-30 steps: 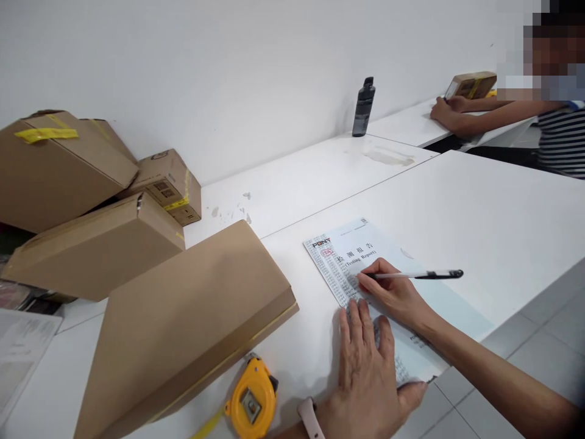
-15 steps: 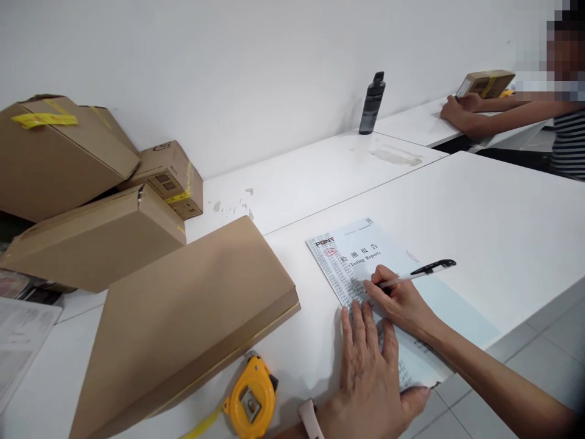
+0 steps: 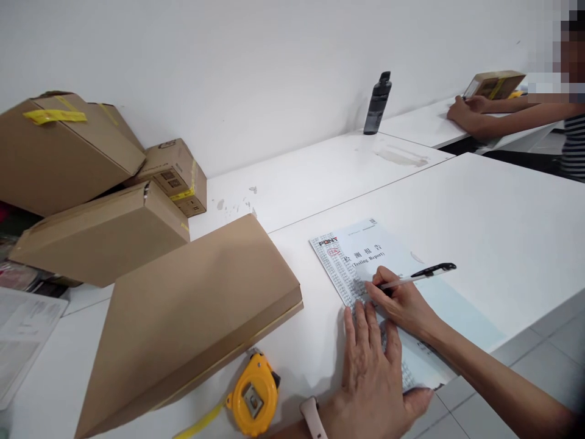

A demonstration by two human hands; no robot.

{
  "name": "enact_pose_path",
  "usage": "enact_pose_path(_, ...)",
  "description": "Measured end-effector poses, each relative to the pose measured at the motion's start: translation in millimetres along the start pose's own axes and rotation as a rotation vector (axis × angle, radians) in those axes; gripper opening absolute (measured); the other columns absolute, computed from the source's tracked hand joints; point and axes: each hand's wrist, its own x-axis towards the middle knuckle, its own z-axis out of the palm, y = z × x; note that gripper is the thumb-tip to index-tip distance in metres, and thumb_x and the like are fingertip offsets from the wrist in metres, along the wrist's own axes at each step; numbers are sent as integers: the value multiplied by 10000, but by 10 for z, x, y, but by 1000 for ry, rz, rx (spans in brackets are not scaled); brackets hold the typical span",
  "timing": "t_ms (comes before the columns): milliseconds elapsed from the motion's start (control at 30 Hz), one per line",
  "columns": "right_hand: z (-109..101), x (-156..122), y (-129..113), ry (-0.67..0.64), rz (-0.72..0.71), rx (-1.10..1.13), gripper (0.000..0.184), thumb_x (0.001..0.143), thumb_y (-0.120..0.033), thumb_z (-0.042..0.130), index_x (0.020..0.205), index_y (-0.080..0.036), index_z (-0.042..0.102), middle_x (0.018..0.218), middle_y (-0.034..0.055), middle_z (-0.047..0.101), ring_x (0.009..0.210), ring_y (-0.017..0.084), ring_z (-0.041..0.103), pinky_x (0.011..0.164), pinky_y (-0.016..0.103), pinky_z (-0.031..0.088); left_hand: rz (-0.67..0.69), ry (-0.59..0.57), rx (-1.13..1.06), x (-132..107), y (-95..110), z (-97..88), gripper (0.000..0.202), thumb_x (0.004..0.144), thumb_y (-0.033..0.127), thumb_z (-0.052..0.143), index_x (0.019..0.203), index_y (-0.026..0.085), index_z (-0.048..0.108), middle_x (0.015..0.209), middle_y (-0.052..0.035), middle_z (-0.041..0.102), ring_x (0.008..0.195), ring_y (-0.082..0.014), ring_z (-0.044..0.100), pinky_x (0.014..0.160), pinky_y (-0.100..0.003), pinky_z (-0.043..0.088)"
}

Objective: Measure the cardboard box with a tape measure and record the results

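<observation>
Tape measure (image 3: 253,396) lies at the near side, its yellow blade (image 3: 201,422) running out leftward. Just right of it I see the left hand (image 3: 372,372) resting palm down, partly on the report (image 3: 434,292), fingers a little spread, gripping nothing; a pale band (image 3: 313,416) rings that wrist. Slightly farther and right, the right hand (image 3: 404,302) grasps a pen (image 3: 423,273) slanting above the page; fingers hide its tip from me. The report lies flat on the white table (image 3: 512,225), right of a large box (image 3: 192,311). Farther left I have more boxes (image 3: 105,235) heaped together. Beyond, a dark bottle (image 3: 378,107) stands near the wall (image 3: 274,73); far right, another person's hands (image 3: 466,116) are near a taped box (image 3: 496,85).
</observation>
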Motion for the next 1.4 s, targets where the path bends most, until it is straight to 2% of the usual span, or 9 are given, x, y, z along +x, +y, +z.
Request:
enact_pose_path(500,-6,8,60,35,-1,-10,327,943,-411,576,695,-248,439,598,-64,360,536,120,295,490,282,268,-1,13,-19,5,5,27,812,990,681,368,1462,33,498,1507,-291,529,1475,-404,421,1182,-527,436)
enact_pose_path(867,-23,-1,18,13,-2,-46,305,929,-369,575,688,-250,431,600,-57,388,534,123,317,496,283,284,-2,-6,-39,29,2,40,827,998,676,344,1501,30,460,1501,-288,539,1485,-411,404,1166,-559,438)
enact_pose_path(1400,-22,5,45,49,-25,-65,312,953,-390,554,699,-251,438,599,-54,403,540,128,332,506,294,297,-5,2,-54,26,0,50,798,1002,673,340,1460,42,509,1518,-304,509,1490,-416,391,1187,-559,410)
